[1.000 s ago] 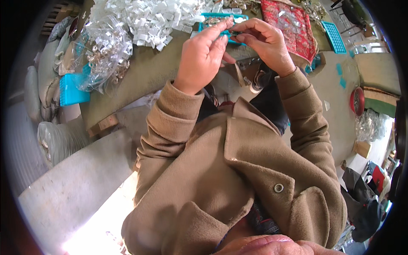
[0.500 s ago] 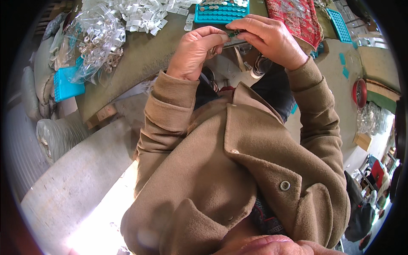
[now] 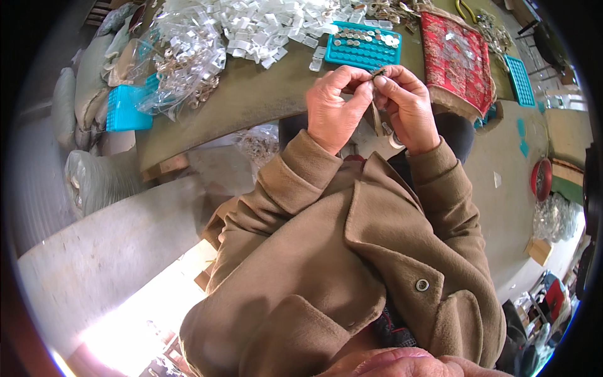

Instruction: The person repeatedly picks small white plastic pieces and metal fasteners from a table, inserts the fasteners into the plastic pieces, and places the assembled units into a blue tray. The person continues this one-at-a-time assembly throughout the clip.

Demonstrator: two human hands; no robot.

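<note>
Just in front of the teal tray, my left hand [image 3: 339, 103] and my right hand [image 3: 408, 103] meet fingertip to fingertip. Between them they pinch a small dark green piece [image 3: 379, 73], mostly covered by the fingers and too small to name more closely. The thumb and index finger of each hand are closed on it. Behind the hands, the teal tray [image 3: 352, 58] has rows of round hollows, with small round silvery pieces in several of them. A large pile of clear and white plastic pieces [image 3: 264, 31] spreads over the tabletop to the left of the tray.
Clear plastic bags [image 3: 188, 56] lie on the table's left part, beside stacked teal trays [image 3: 125, 110]. A red patterned cloth [image 3: 455, 60] covers the table at right, with another teal tray [image 3: 519, 80] beyond. The table's front edge [image 3: 220, 122] runs before me. Filled sacks [image 3: 94, 94] stand far left.
Both hands have turned and drawn closer together, still pinching the dark green piece. The view has shifted, so the table and tray appear lower and further right.
</note>
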